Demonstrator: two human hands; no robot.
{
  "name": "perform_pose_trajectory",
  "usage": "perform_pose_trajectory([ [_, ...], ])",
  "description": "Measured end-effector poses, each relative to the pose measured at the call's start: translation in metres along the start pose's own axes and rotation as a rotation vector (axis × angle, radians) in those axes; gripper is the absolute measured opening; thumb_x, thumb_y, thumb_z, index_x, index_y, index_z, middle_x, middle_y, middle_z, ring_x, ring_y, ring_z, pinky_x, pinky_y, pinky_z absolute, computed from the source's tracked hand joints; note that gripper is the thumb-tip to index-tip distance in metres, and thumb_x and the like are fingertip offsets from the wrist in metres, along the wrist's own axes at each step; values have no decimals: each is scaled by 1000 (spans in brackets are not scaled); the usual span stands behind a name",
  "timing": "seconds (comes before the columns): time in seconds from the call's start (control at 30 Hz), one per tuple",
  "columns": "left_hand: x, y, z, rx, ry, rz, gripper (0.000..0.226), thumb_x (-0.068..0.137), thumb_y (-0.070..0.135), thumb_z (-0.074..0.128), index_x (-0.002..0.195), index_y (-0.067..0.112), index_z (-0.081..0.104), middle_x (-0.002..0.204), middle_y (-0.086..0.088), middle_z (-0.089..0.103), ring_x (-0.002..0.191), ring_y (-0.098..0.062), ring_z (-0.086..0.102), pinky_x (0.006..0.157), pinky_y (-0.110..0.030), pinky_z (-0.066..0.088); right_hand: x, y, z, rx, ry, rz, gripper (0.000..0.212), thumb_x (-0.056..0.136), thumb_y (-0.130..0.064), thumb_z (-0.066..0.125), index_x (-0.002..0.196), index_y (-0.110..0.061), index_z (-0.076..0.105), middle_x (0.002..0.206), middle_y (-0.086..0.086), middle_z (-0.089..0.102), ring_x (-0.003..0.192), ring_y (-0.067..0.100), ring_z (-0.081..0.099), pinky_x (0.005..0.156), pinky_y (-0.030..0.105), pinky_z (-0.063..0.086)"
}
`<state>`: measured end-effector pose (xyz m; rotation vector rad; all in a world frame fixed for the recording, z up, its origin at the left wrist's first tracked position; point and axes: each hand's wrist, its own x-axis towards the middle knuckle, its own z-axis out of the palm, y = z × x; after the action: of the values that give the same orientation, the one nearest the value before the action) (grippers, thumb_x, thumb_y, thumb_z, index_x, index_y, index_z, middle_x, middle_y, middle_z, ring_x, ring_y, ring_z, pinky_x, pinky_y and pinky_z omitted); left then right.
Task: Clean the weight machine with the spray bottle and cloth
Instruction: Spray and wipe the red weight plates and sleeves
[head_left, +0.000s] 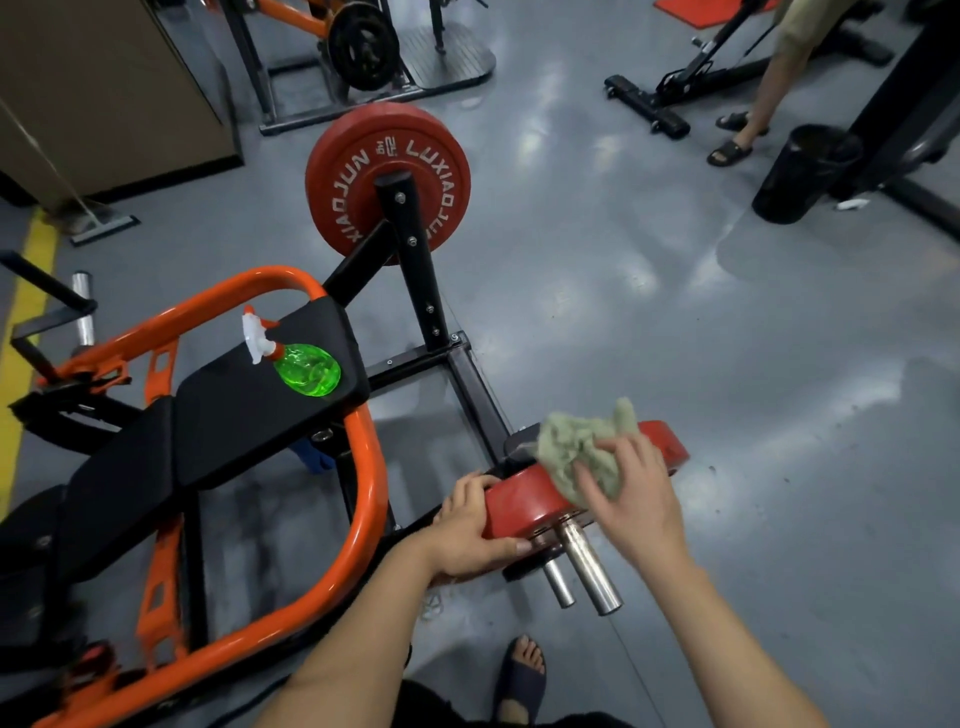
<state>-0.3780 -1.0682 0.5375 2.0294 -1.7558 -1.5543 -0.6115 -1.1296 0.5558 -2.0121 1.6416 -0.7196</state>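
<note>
- A gym with a glossy grey floor (649, 322), seen from above through a head-worn wide-angle camera.
- A yellow stripe (21, 353) runs along the floor's left edge, beside a tan wall panel (104, 88) in the top left corner.
- On the left stands the weight machine, with a curved orange frame (363, 499) around black pads (156, 441).
- The spray bottle (301, 364), green with a white trigger head, lies on its side at the far right corner of the upper pad, touched by neither hand.
- Past the pad, a red plate (353, 171) printed "LUXIAOJUN" hangs on a black upright post (415, 260).
- At top centre, another machine carries a black plate (363, 47).
- The left hand (467, 535) wraps around the near left edge of a second red plate (524, 509), fingers curled over the rim and thumb along its face.
- Two steel pegs (587, 571) stick out toward the camera just below this plate.
- The right hand (634, 499) presses the cloth (576, 447), pale green and crumpled, onto the plate's top edge, fingers closed on the fabric.
- A sandalled foot (524, 670) shows at the bottom edge, between the forearms.
- At the top right, a second person's bare legs (769, 98) in black sandals stand near a black bin (800, 171) and a black machine base (670, 88).
</note>
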Motion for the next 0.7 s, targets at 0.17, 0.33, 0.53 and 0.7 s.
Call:
perform_pose_trajectory([
  [0.17, -4, -15, -3, -20, -60, -70, 100, 79, 59, 76, 150, 34, 9, 142, 14, 14, 143, -21, 23, 122, -47, 27, 52, 38, -4, 158, 145, 502, 37, 95, -47, 61, 114, -15, 62, 116, 10, 59, 112, 33, 55, 91, 42, 45],
  [0.33, -11, -26, 8, -64, -26, -125, 103, 79, 54, 78, 150, 33, 7, 148, 4, 19, 141, -23, 27, 119, -49, 33, 59, 65, -5, 310, 234, 794, 53, 84, -52, 53, 111, -8, 61, 113, 19, 63, 106, 41, 61, 91, 48, 50],
  [0.53, -16, -37, 10, -102, -41, -156, 103, 80, 48, 80, 149, 31, 6, 147, 1, 24, 138, -22, 32, 117, -45, 36, 15, 29, -13, 143, 188, 579, 31, 98, -31, 58, 118, -8, 60, 119, 15, 55, 105, 36, 57, 83, 38, 43],
  [0.7, -18, -46, 9, -98, -90, -218, 106, 85, 40, 80, 153, 25, 0, 151, -6, 28, 133, -21, 39, 116, -37, 36, -20, 0, -11, 71, 88, 267, 20, 92, -25, 70, 110, -18, 66, 111, -10, 49, 98, 21, 57, 75, 29, 40],
])
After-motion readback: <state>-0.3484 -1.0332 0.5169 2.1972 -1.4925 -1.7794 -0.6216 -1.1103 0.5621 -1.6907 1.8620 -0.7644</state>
